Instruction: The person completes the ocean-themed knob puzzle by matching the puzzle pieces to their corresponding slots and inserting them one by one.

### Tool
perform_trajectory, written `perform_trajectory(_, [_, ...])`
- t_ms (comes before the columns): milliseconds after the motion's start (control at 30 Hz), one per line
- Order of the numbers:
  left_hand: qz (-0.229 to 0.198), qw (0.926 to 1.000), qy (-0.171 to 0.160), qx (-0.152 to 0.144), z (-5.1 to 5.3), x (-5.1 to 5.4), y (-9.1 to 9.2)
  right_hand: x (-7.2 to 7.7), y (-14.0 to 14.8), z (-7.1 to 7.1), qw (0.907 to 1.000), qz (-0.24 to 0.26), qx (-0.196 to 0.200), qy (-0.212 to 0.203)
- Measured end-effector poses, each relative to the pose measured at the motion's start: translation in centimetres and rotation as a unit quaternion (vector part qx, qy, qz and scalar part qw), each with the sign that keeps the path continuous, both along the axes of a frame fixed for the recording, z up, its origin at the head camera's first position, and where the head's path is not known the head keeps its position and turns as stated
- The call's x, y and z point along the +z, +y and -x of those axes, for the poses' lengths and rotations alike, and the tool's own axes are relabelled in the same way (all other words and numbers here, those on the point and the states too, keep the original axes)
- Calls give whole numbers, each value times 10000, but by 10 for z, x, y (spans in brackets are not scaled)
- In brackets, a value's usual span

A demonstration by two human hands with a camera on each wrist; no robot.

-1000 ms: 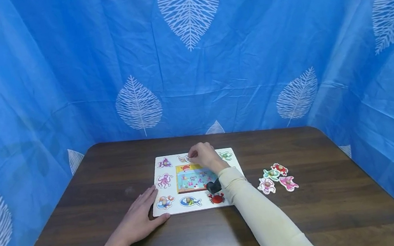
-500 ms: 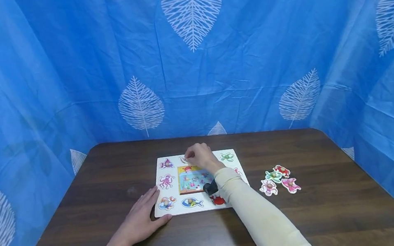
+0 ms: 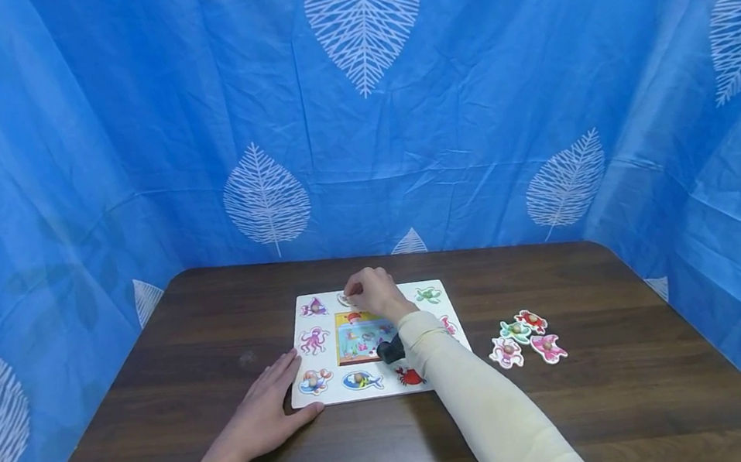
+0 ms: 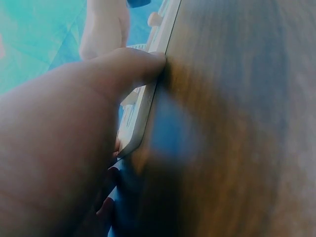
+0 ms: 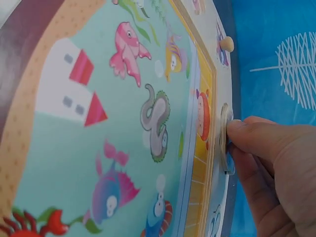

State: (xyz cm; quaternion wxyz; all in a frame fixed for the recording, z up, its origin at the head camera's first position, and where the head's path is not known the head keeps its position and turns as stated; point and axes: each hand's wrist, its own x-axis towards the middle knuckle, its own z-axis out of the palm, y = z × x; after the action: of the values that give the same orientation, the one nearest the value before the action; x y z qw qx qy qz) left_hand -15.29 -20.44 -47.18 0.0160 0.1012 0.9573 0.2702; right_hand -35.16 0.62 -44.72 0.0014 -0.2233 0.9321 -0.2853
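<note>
My right hand [image 3: 375,293] pinches a small knobbed puzzle piece [image 5: 224,143] between thumb and forefinger. The piece lies at the middle of the far edge of a white sea-animal puzzle board [image 3: 391,390]; whether it sits flush cannot be told, and the fingers cover much of it. My left hand [image 3: 264,416] rests at the board's near left corner, fingers along the left side and the thumb [image 4: 148,64] against the near edge. Knobbed pieces stand in the board: a purple fish [image 3: 313,308], a striped fish [image 3: 362,379] and a shell-like piece [image 3: 315,381].
Right of the board, several loose pieces lie close together, among them a red crab [image 3: 531,321], a green piece [image 3: 515,332] and a pink piece [image 3: 548,349]. The brown wooden table [image 3: 643,382] meets a blue leaf-print curtain [image 3: 354,210] behind.
My right hand has shifted slightly left along the board's far edge, still pinching the puzzle piece. The left hand stays at the corner. The head view has shifted a little.
</note>
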Motion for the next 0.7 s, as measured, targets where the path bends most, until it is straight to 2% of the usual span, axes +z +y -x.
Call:
perform_trajectory(367, [19, 10000, -15, 2, 1, 2, -1, 1, -3, -4, 9999, 61, -115, 21])
perform_trajectory(700, [4, 10000, -66, -9, 2, 3, -2, -1, -4, -9, 9994, 104, -196, -256])
